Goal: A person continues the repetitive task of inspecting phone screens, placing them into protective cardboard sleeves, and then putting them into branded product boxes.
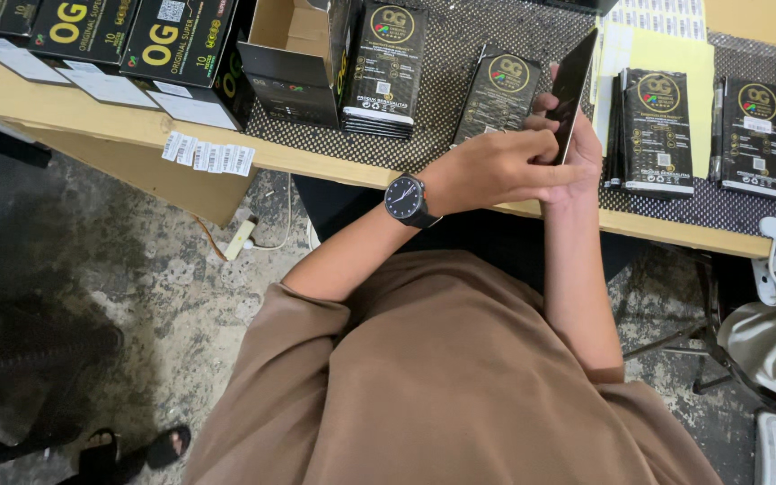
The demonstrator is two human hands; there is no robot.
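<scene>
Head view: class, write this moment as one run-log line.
left hand: on dark flat panel | right hand: holding panel tilted, edge-on | below: packets on desk

A wooden table (92,126) carries a dotted black mat (487,27); on the mat lie 4 stacks of black packets (388,67) and an open carton (294,58). Barcode labels (208,154) overhang its near edge.
</scene>
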